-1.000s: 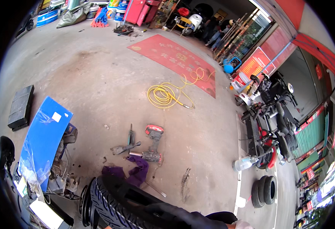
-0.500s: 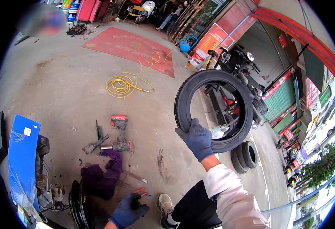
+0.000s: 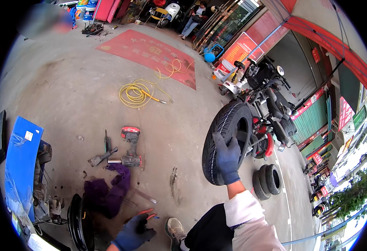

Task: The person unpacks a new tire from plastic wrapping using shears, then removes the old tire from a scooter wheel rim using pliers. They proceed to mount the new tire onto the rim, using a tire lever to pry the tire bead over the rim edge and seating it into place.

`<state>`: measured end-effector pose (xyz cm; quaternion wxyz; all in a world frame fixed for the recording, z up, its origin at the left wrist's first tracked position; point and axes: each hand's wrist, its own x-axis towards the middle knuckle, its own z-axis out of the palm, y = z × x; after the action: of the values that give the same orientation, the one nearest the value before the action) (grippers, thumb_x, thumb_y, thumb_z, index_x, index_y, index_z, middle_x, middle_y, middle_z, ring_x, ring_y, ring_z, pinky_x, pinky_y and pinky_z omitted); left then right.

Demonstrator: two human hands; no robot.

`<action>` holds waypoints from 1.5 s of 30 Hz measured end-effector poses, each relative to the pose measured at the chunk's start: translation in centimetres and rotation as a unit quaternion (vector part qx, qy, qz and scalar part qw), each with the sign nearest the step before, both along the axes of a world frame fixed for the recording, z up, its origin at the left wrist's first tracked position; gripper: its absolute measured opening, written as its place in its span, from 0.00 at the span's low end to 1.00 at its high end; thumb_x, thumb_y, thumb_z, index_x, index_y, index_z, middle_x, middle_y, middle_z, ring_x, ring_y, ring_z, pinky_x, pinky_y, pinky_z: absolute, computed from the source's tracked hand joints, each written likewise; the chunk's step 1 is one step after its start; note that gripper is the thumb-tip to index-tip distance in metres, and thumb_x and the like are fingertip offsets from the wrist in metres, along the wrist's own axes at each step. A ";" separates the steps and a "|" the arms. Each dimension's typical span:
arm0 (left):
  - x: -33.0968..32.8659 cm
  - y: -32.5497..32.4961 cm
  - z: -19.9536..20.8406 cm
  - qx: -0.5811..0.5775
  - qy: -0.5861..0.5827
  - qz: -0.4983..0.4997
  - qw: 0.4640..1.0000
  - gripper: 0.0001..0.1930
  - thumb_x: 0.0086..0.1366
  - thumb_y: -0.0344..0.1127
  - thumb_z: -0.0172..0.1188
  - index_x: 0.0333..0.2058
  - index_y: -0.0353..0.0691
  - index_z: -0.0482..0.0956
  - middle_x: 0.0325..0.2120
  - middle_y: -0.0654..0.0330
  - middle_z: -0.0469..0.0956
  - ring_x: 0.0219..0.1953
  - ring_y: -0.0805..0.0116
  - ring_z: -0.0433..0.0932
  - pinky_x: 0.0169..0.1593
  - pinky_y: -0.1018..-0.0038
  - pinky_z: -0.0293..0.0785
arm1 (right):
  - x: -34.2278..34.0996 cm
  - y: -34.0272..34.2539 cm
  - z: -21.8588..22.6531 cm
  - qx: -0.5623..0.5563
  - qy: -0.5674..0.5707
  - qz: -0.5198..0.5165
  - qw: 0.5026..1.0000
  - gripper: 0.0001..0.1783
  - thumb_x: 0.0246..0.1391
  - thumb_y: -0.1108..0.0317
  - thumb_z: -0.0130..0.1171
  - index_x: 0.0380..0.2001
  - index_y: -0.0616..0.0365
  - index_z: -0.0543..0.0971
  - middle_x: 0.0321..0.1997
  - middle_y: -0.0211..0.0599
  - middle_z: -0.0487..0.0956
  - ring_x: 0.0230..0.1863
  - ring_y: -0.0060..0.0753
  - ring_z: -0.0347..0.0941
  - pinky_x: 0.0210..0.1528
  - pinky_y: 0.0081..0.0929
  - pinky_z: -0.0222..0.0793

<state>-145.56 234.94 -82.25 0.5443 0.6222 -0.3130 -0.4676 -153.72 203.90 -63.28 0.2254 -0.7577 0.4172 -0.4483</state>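
My right hand (image 3: pixel 227 158), in a blue-grey glove, grips a black tyre (image 3: pixel 212 154) by its near side. The tyre stands tilted, its tread turned toward me and its opening facing right. My gloved left hand (image 3: pixel 134 233) hangs low in front of me, fingers loosely bent and apart, with nothing visible in it. Just beyond it is a tool with red handles (image 3: pixel 146 212), its kind unclear. A black wheel rim (image 3: pixel 76 224) stands left of that hand, beside a crumpled purple cloth (image 3: pixel 108 193).
An impact wrench (image 3: pixel 131 146) and dark hand tools (image 3: pixel 103 157) lie ahead. Farther off are a coiled yellow hose (image 3: pixel 135 94) and a red mat (image 3: pixel 150 54). At right are stacked tyres (image 3: pixel 267 180) and parked scooters (image 3: pixel 271 100). A blue panel (image 3: pixel 22 163) stands left. A person (image 3: pixel 194 21) is in the back.
The tyre has turned from nearly face-on to tread toward me and come lower, my right hand still on it. Behind it more of the scooters shows. My left hand has shifted slightly left.
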 end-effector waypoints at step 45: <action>-2.2 -8.0 1.7 0.173 -0.125 -0.176 0.961 0.30 0.51 0.45 0.63 0.55 0.47 0.71 0.41 0.49 0.79 0.48 0.50 0.76 0.50 0.60 0.71 | -7.9 2.9 -12.3 0.770 -0.204 0.395 0.457 0.36 0.62 0.48 0.46 0.64 0.65 0.58 0.64 0.44 0.66 0.61 0.32 0.65 0.64 0.26 0.62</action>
<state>-147.80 226.92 -80.59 0.2939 0.6952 -0.3980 -0.5214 -161.61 206.81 -75.60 0.9490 -0.2458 0.1906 0.0506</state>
